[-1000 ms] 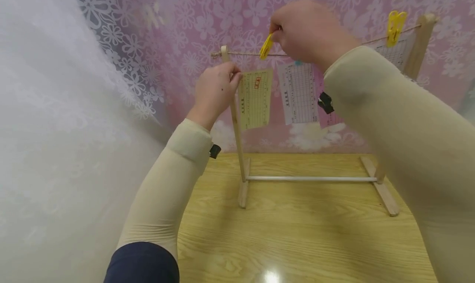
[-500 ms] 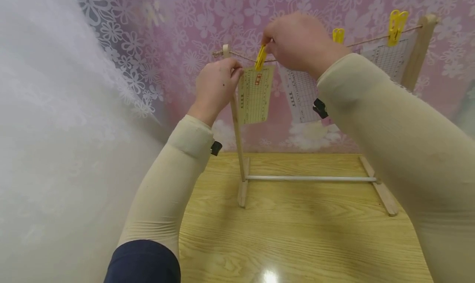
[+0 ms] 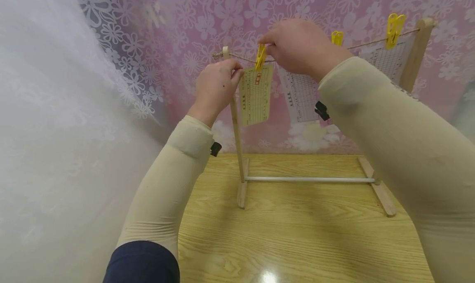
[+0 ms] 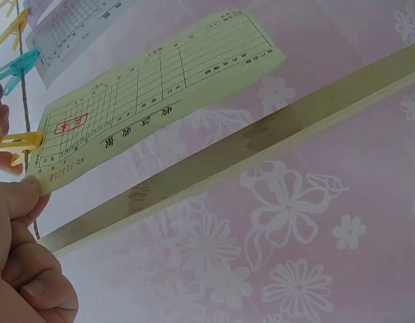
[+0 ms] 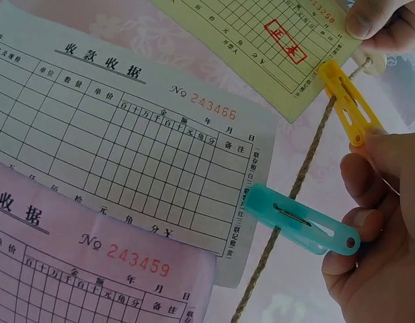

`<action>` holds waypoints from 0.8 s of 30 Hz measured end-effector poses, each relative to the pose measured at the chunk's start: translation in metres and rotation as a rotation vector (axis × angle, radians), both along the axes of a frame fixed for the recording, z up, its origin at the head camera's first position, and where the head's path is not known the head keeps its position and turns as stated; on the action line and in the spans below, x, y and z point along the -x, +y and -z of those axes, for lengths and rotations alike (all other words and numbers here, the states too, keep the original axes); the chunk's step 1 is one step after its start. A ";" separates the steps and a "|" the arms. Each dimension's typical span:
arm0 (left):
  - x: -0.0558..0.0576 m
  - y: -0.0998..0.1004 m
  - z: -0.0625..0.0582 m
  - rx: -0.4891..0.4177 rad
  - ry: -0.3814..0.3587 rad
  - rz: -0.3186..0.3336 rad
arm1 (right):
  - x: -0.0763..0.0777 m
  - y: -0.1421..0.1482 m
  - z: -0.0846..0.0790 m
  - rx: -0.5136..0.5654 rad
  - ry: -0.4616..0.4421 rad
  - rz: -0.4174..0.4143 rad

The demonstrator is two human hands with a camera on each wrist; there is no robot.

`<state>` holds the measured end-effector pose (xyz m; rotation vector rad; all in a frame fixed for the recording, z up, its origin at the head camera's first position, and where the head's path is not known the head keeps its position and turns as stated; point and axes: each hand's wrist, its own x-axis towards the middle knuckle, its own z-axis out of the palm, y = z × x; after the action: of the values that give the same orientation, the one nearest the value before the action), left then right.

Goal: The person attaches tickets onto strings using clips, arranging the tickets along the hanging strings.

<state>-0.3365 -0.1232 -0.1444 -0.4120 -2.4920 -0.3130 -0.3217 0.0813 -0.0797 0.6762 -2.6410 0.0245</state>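
My left hand [image 3: 218, 85] pinches the upper left corner of a yellow receipt sheet [image 3: 256, 97] hanging by the twine. With thumb and finger, my right hand [image 3: 298, 43] grips the end of a yellow clothespin [image 3: 261, 57]. In the right wrist view that clothespin [image 5: 348, 101] sits across the twine [image 5: 311, 155], its tip on the receipt's top edge. A teal clothespin [image 5: 301, 219] clips a white receipt [image 5: 126, 128] to the twine beside it, close to my right fingers. A pink receipt [image 5: 93, 262] overlaps the white one.
Twine runs between the wooden posts [image 3: 417, 60] of a stand with a white crossbar [image 3: 308, 179]. More yellow clothespins [image 3: 395, 30] hang at the right, where another sheet [image 3: 386, 60] is clipped. Behind is a pink floral curtain [image 3: 178, 31]; below, a wood-grain tabletop [image 3: 289, 233].
My right hand has moved down and slightly left, bringing the yellow clothespin from above onto the twine and receipt edge. The twine now dips there. My left hand has barely moved.
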 end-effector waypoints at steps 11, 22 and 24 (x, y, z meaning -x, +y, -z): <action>0.000 -0.004 0.002 -0.059 0.046 0.049 | -0.003 0.001 0.007 0.028 0.093 -0.019; -0.003 -0.008 0.004 -0.089 0.040 0.060 | -0.005 0.009 0.010 0.009 0.151 -0.011; -0.004 -0.009 0.006 -0.090 0.037 0.065 | -0.004 0.012 0.012 0.000 0.161 -0.010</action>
<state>-0.3328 -0.1323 -0.1501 -0.4584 -2.4214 -0.4383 -0.3174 0.0929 -0.0918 0.6626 -2.4835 -0.0255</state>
